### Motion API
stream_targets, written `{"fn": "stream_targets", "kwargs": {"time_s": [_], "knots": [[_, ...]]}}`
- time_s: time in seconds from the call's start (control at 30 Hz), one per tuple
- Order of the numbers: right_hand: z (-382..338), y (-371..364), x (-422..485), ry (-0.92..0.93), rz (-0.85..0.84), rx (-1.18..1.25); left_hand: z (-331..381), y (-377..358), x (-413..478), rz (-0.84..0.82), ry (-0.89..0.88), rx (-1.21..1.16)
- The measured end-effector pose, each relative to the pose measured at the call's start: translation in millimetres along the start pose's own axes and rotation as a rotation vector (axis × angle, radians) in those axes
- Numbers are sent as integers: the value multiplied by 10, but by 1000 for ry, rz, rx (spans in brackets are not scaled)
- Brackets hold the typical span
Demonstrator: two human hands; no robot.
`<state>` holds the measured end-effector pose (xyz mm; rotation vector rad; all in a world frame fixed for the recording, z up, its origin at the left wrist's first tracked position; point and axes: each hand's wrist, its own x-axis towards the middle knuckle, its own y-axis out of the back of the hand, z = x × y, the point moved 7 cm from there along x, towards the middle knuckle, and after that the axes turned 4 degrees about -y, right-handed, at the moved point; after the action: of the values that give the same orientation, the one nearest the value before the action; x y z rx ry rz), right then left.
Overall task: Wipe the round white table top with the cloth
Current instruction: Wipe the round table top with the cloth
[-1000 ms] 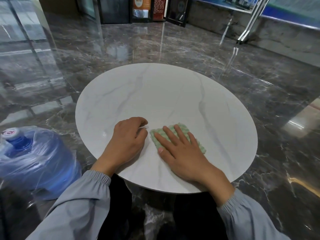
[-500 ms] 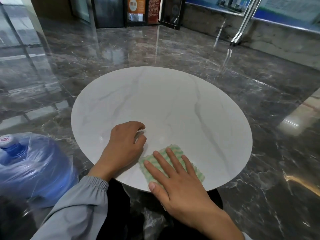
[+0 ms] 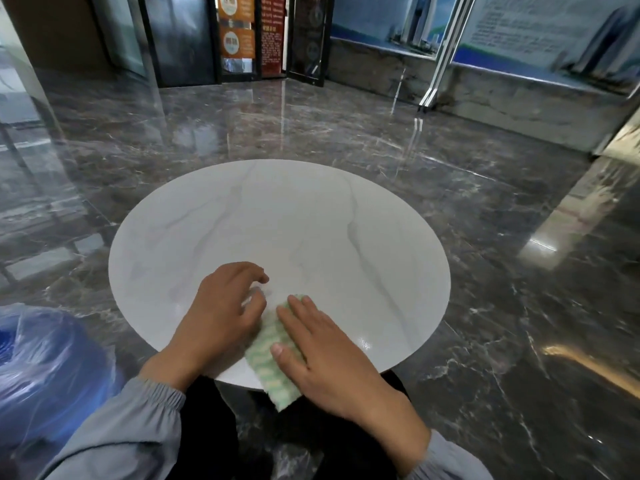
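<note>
Cloth: the cloth [image 3: 267, 341] is pale green with white flecks in a knobbly, waffle-like weave, and it is folded into a long narrow strip.
Cloth position: it lies at the near edge of the bench [image 3: 311, 237], slightly left of the middle. Its far end is on the top, and its near end hangs over the rim toward the person.
Right hand: the right hand [image 3: 322, 358] lies flat, palm down, on the cloth. The fingers are straight and spread forward, and the thumb presses on the strip's middle.
Left hand: the left hand [image 3: 221, 313] rests on the bench just left of the cloth. Its fingers are loosely bent with the tips down on the top, and it holds nothing. Whether its thumb side touches the cloth's edge cannot be told.
Sleeves: a grey gathered cuff ends at each wrist, the left sleeve [image 3: 131, 427] and the right sleeve [image 3: 450, 462].
Bench: round and white with thin grey veins like marble. It has a faint gloss, with small bright glints near the right hand.
Floor: the floor [image 3: 485, 323] is dark polished stone with pale veining, and it mirrors light and the walls.
Low left: a blue water jug [image 3: 45, 375] wrapped in clear plastic stands on the floor beside the bench.
Far wall: dark glass doors stand at the back, with an orange sign [image 3: 237, 26] between them.
Right wall: a blue-and-white mural [image 3: 398, 26] of tall buildings sits above a stone base. A slanted metal post [image 3: 440, 53] stands in front of it.
</note>
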<state>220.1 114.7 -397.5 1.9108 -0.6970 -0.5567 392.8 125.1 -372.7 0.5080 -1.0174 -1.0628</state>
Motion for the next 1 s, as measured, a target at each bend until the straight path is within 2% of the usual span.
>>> {"fn": "stream_targets", "kwargs": {"time_s": [0.17, 0.23, 0.33, 0.43, 0.57, 0.7, 0.8, 0.9, 1.0], "knots": [[356, 180, -48, -111, 227, 29, 599, -372, -184, -178, -183, 91], [448, 176, -80, -143, 328, 67, 760, -511, -274, -191, -233, 136], [501, 142, -127, -154, 423, 115, 795, -698, -349, -256, -240, 272], [506, 136, -124, -168, 427, 159, 736, -801, -395, -322, -229, 400], [546, 101, -94, -202, 404, 128, 640, -790, -470, -355, -195, 424], [539, 83, -114, -188, 436, 80, 212, -489, -409, -449, -3, 325], [524, 74, -117, -185, 432, 91, -222, -203, -331, -502, 157, 366], [505, 67, -117, -188, 442, 91, -192, -188, -362, -516, 129, 418], [494, 67, -125, -202, 449, 94, 192, -376, -573, -505, -18, 414]]}}
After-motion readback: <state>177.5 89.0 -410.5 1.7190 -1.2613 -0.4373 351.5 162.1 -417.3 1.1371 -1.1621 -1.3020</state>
